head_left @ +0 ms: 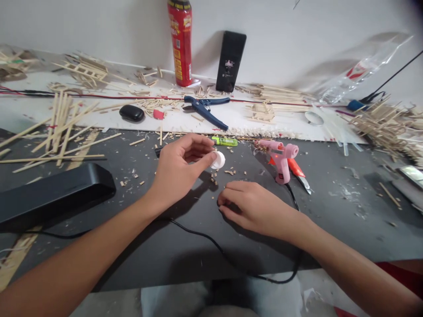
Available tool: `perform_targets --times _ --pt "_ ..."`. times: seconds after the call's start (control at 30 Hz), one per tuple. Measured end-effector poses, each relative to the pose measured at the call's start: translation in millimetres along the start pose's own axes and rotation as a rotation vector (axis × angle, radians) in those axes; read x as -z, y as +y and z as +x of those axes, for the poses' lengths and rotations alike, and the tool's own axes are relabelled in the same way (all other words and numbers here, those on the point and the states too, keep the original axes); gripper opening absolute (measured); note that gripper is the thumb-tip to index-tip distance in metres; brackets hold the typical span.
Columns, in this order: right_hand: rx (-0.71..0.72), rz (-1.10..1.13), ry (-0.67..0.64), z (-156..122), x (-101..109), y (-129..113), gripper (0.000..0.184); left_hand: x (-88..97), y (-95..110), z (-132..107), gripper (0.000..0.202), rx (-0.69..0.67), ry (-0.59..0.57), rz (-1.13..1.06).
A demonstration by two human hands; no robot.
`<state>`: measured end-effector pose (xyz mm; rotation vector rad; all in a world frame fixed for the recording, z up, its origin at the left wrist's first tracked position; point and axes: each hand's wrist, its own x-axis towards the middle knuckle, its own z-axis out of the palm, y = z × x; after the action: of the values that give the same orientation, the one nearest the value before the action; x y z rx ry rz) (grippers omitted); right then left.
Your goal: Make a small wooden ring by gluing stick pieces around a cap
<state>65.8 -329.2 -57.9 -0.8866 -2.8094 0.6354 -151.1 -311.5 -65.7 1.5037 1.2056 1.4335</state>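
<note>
Above the middle of the dark table, my left hand (180, 169) is closed, pinching a small white round disc (218, 160) between thumb and fingers; it looks like a cap, but its kind is unclear. Lower and to the right, my right hand (246, 204) rests near the tabletop with its fingers curled in. Whatever its fingertips hold, if anything, is hidden. Small cut wood bits (214, 178) lie between the hands. A green lighter (224, 141) is just beyond the disc. To the right stands a pink hot glue gun (280, 158) with a black cord.
Blue-handled cutters (206, 110) lie on the white board behind. An orange-handled cutter (299, 175) sits by the glue gun. Wooden sticks (62, 127) and a black bar-shaped device (56, 193) are left. A red can (181, 44) and a phone (230, 61) stand at the wall.
</note>
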Motion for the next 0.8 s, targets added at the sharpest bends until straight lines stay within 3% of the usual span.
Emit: perform_targets --times 0.1,0.27,0.33,0.5,0.6,0.8 --pt "-0.005 0.372 0.049 0.2 15.1 -1.6 0.018 0.2 2.0 -2.4 0.017 -0.026 0.015 0.001" --pt "-0.042 1.021 0.520 -1.0 33.8 -2.1 0.011 -4.0 7.5 -14.8 0.020 -0.137 0.061 0.036" --pt "-0.089 1.227 0.614 1.8 32.7 -2.4 0.012 -5.3 10.0 -20.1 0.022 -0.212 0.084 0.111" --pt "-0.300 1.353 0.717 10.1 18.8 -4.9 0.013 -4.3 17.4 -25.5 0.021 -0.487 0.087 0.269" --pt "-0.379 1.453 0.756 12.7 13.4 -8.7 0.015 -2.1 22.9 -26.4 0.019 -0.559 0.048 0.359" --pt "-0.459 1.713 0.567 13.6 3.2 -13.7 0.017 0.8 26.2 -27.9 0.023 -0.569 0.026 0.434"
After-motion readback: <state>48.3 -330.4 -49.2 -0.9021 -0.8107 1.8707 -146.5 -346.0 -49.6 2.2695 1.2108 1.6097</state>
